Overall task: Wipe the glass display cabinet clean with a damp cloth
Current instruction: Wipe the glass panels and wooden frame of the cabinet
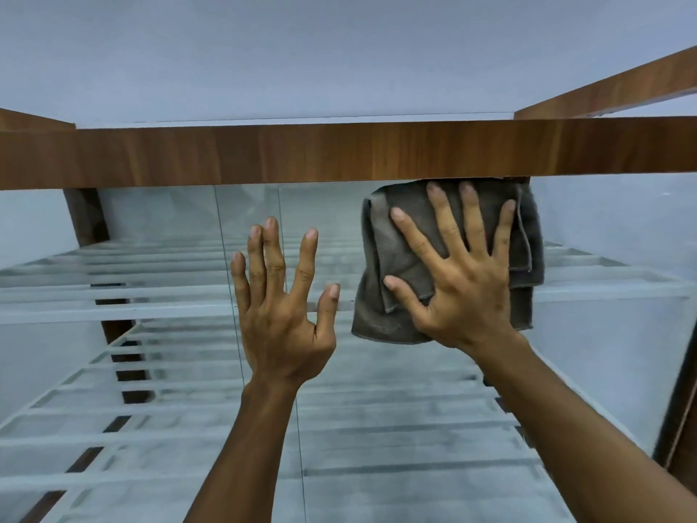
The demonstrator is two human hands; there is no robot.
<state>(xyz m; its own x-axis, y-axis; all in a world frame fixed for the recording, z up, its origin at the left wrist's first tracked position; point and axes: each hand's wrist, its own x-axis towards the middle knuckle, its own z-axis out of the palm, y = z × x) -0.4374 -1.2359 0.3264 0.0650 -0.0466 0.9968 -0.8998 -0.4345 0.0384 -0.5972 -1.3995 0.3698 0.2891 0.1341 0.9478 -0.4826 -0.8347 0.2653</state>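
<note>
Right hand presses the grey cloth flat-fingered against the cabinet glass under the wooden rail; left hand released, braced. Wiping underway; downward sweep likely next.

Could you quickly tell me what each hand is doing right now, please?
Left hand: open, fingers spread, holding nothing.
Right hand: open, straight fingers pressing the grey cloth against the cabinet glass.

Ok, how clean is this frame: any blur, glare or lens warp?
Head view: the left hand, right hand and cloth are sharp, while the shelves behind the glass look smeared and soft. Head view: the light is flat and even, with no hard shadows or strong glare. Head view: the wide lens splays the sides of the wood frame outward.
</note>
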